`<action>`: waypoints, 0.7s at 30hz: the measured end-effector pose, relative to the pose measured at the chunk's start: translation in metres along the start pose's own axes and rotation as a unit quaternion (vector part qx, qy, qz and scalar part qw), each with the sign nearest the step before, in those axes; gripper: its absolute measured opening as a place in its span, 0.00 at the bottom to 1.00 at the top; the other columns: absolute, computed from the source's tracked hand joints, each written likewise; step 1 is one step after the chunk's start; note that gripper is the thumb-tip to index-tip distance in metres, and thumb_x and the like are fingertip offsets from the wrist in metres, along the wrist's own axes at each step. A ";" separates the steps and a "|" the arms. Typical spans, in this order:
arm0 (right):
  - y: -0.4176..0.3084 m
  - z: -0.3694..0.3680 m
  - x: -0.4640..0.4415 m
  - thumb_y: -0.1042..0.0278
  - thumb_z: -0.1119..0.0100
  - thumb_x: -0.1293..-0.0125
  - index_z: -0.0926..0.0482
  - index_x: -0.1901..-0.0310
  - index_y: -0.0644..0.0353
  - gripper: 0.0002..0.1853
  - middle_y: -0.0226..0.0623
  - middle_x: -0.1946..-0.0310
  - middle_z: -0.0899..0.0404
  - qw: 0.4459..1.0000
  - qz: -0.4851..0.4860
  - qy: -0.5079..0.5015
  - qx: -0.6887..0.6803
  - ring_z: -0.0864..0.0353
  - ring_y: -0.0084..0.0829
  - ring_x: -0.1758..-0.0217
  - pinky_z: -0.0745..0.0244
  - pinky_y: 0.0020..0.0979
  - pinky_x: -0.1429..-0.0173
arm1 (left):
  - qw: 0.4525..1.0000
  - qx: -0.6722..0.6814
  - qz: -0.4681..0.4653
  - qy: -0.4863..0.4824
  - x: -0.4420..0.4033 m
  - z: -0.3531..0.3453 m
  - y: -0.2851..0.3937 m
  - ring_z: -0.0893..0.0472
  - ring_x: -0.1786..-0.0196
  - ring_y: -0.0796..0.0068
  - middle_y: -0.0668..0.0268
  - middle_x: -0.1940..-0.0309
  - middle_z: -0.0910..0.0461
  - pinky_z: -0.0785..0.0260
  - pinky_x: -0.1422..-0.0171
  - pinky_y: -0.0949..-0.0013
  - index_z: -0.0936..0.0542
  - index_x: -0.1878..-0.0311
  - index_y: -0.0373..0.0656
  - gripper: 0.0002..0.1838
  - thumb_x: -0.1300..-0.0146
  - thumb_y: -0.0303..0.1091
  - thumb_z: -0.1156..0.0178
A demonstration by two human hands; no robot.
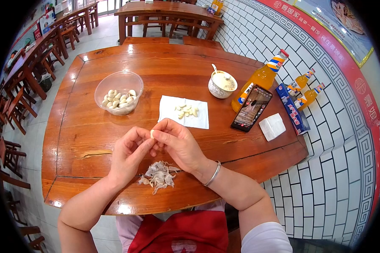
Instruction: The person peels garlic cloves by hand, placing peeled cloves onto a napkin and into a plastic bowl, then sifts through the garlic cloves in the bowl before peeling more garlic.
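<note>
Between the fingertips of both hands I see a pale garlic clove point(152, 134). My left hand point(131, 147) pinches it from one side, and my right hand point(177, 141), with a silver bangle on the wrist, pinches it from the other. Just beyond them, peeled garlic cloves point(185, 111) lie on a white napkin point(198, 122). A clear plastic bowl point(101, 85) at the left of the table holds several unpeeled cloves point(119, 99). Below my hands is a small heap of papery garlic skins point(159, 175).
A lidded patterned pot point(222, 86) with a spoon stands at the back right. Beside it a phone point(252, 107) leans on an orange drink bottle point(261, 76). A tissue pack point(272, 127) and a blue box point(292, 110) sit near the tiled wall point(321, 139).
</note>
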State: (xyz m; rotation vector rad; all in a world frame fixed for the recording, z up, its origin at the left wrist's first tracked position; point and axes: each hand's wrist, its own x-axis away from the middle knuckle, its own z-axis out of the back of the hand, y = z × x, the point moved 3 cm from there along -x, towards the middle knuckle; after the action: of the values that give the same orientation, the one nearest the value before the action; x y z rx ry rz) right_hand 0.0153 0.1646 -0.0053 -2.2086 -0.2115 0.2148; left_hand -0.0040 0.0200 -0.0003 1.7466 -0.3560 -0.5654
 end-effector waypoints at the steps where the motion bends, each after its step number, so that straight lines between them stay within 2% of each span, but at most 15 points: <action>1: -0.001 0.000 0.001 0.69 0.43 0.30 0.27 0.59 0.60 0.05 0.31 0.66 0.24 1.000 -0.006 -0.002 0.006 0.25 0.21 0.66 0.25 0.25 0.60 | 1.000 0.005 -0.001 0.000 0.000 0.000 0.000 0.22 0.64 0.82 0.65 0.65 0.20 0.28 0.57 0.78 0.26 0.57 0.36 0.03 0.29 0.25 0.47; 2: -0.001 0.000 0.001 0.68 0.44 0.29 0.26 0.59 0.59 0.05 0.29 0.66 0.24 1.000 -0.012 -0.003 0.012 0.28 0.20 0.64 0.26 0.27 0.59 | 1.000 0.009 -0.002 -0.001 0.000 0.000 0.000 0.22 0.64 0.82 0.65 0.65 0.20 0.28 0.57 0.78 0.26 0.57 0.36 0.03 0.29 0.25 0.47; 12: 0.001 0.000 0.000 0.68 0.43 0.30 0.27 0.59 0.59 0.05 0.29 0.66 0.25 1.000 -0.004 -0.008 0.007 0.28 0.20 0.64 0.26 0.28 0.59 | 1.000 0.019 0.000 -0.009 0.001 0.000 -0.001 0.22 0.63 0.81 0.65 0.65 0.20 0.28 0.56 0.78 0.26 0.56 0.36 0.04 0.29 0.25 0.47; 14: 0.002 0.001 0.000 0.70 0.43 0.30 0.27 0.59 0.62 0.06 0.33 0.65 0.23 1.000 0.002 -0.007 -0.011 0.23 0.22 0.65 0.24 0.24 0.61 | 1.000 0.020 -0.002 -0.010 0.001 0.000 -0.002 0.22 0.63 0.81 0.65 0.64 0.20 0.28 0.56 0.77 0.26 0.56 0.36 0.04 0.29 0.25 0.47; 18: 0.001 0.001 0.000 0.70 0.43 0.30 0.27 0.59 0.62 0.06 0.32 0.65 0.23 1.000 0.001 -0.004 -0.007 0.23 0.22 0.65 0.24 0.24 0.61 | 1.000 0.014 0.001 -0.010 0.001 -0.001 0.000 0.22 0.63 0.81 0.65 0.64 0.20 0.28 0.56 0.77 0.26 0.56 0.36 0.04 0.29 0.25 0.47; 21: 0.000 -0.001 0.001 0.68 0.43 0.30 0.27 0.59 0.59 0.06 0.29 0.66 0.25 1.000 -0.009 -0.007 0.005 0.28 0.20 0.64 0.26 0.27 0.59 | 1.000 0.014 0.002 -0.009 0.001 -0.001 0.001 0.22 0.63 0.81 0.65 0.65 0.20 0.28 0.56 0.77 0.26 0.56 0.36 0.04 0.29 0.26 0.47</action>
State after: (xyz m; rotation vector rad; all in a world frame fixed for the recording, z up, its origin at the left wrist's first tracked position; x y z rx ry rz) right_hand 0.0162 0.1641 -0.0050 -2.1947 -0.2368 0.2215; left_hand -0.0027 0.0204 0.0004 1.7678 -0.3797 -0.5759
